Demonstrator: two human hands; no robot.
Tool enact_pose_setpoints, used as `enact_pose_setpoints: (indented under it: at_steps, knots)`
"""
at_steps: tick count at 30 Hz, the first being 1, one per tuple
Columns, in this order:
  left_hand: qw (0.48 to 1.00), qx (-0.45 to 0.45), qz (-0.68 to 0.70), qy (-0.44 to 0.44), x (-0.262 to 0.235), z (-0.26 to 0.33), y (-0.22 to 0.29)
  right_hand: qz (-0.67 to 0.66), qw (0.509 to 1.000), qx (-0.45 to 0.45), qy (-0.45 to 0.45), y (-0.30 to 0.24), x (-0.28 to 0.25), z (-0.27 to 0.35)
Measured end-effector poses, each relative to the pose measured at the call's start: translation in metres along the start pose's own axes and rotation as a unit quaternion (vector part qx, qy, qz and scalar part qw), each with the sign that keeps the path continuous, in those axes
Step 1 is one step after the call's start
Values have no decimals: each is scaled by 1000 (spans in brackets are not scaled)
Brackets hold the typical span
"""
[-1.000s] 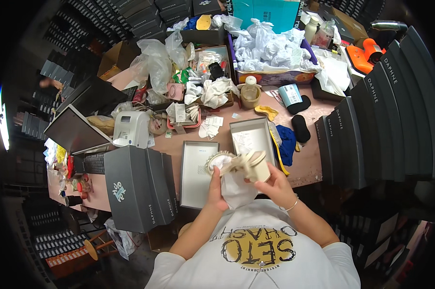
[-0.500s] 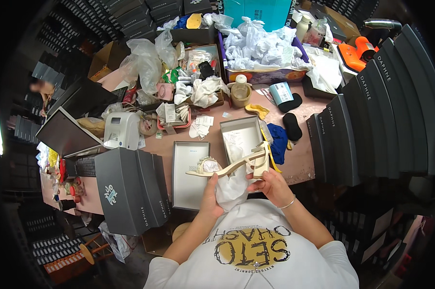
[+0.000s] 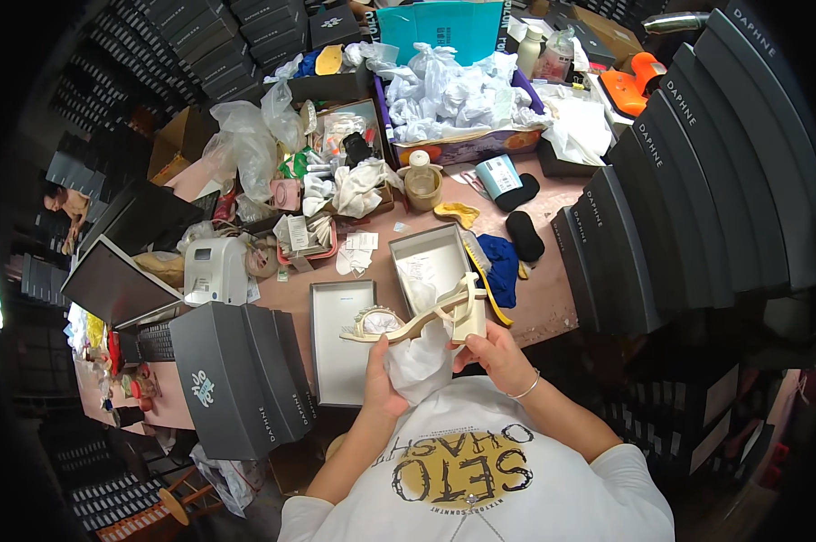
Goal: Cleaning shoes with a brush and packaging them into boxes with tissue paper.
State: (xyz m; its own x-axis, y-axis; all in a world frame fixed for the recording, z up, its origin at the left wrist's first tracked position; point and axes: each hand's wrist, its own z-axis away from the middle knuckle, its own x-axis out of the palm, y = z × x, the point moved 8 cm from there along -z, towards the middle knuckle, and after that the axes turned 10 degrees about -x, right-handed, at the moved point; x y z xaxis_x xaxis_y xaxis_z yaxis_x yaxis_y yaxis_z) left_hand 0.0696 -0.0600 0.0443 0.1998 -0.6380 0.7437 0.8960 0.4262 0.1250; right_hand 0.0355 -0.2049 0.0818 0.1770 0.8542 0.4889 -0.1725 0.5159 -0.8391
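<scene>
A cream strappy sandal (image 3: 423,322) with a block heel is held sideways in front of my chest, its toe toward the left. My left hand (image 3: 384,387) grips the front of the sole from below, thumb along its edge. At the other end, my right hand (image 3: 502,361) closes its fingers and thumb around the heel. White tissue paper (image 3: 417,370) hangs below the sandal between both hands. Behind it lies an open shoe box (image 3: 451,248) with paper inside. A shallow grey box half (image 3: 334,366) with a white inside rests left of the sandal.
Dark shoe boxes stand in rows at the right (image 3: 675,217) and left (image 3: 223,379). A white label printer (image 3: 215,271) and a monitor (image 3: 119,282) sit at left. Farther back, a purple carton (image 3: 462,149) holds crumpled white paper. A blue cloth (image 3: 497,266) lies right of the open box.
The whole view has shifted slightly, so the table things sit farther left. Both hands keep hold of the sandal; my right thumb now lies against the lower heel.
</scene>
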Motion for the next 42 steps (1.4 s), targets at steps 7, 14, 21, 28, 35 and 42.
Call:
enact_pose_setpoints:
  at_steps: [7,14,21,28,35,42]
  knots:
    - [999,17,-21,23,5,1,-2,-51,999,7,6,0,-2,5]
    - [999,43,-31,3,11,2,8,-20,999,-24,-10,-3,-1,7]
    - [998,44,-45,-23,21,-6,18,4,999,-44,-25,-11,8,5]
    - [994,34,-104,19,8,-29,26,466,814,-292,-188,-46,65,13]
    - [977,90,-185,-50,15,-29,32,541,760,-314,-175,-39,80,10]
    - [995,43,-87,-33,-6,-55,33,522,767,-330,-172,-46,76,6]
